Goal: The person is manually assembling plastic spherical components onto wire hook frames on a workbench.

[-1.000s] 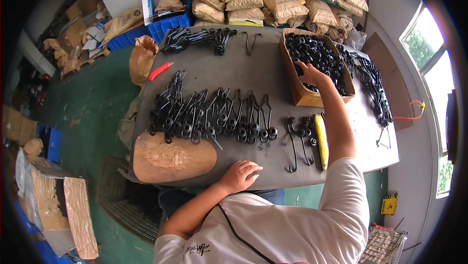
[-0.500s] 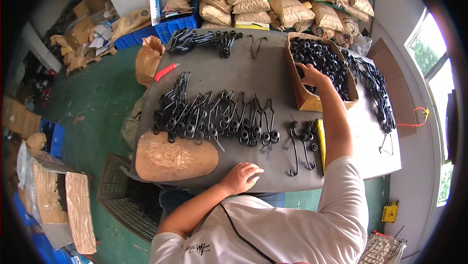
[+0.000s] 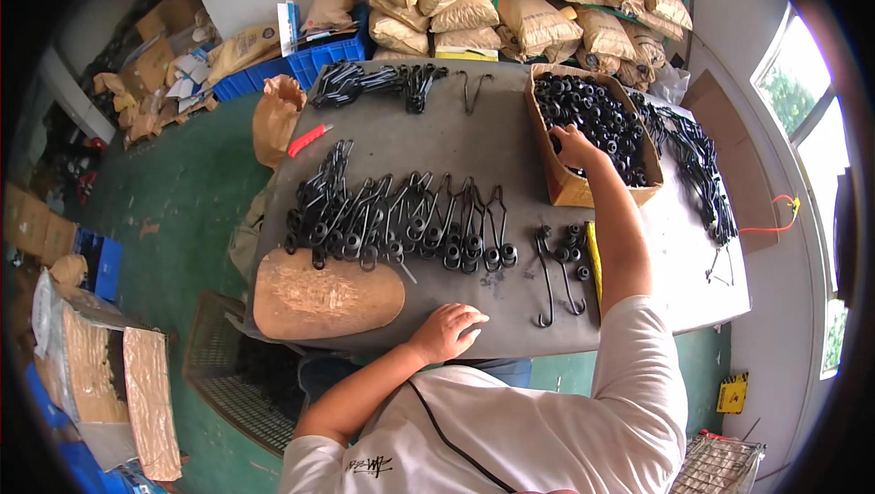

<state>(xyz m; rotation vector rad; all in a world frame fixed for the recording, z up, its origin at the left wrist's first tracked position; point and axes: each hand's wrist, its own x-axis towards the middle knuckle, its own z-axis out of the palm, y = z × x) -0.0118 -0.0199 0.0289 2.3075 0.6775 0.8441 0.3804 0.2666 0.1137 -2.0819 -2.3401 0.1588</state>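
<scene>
My right hand (image 3: 572, 146) reaches into a cardboard box (image 3: 567, 186) heaped with small black ring-shaped parts (image 3: 597, 111). Its fingers bend down at the box's left inner side; whatever they pinch is hidden. My left hand (image 3: 447, 330) rests on the table's near edge, fingers stretched out and nothing in them. Right of it lie two black metal hooks (image 3: 549, 289) and several loose black ring parts (image 3: 572, 252). A row of bent black wire hooks (image 3: 419, 221) with round black ends spans the table's middle left.
A worn wooden board (image 3: 328, 295) lies at the near left of the grey table (image 3: 428, 143). A red-handled cutter (image 3: 308, 139) is at the left edge. More hooks lie at the back (image 3: 369, 81) and right (image 3: 693, 161). A yellow strip (image 3: 593, 252) lies beside my right forearm.
My right hand has shifted slightly inside the box, its fingers bending lower and closer together. My left hand stays put on the table edge. The whole view has shifted a little.
</scene>
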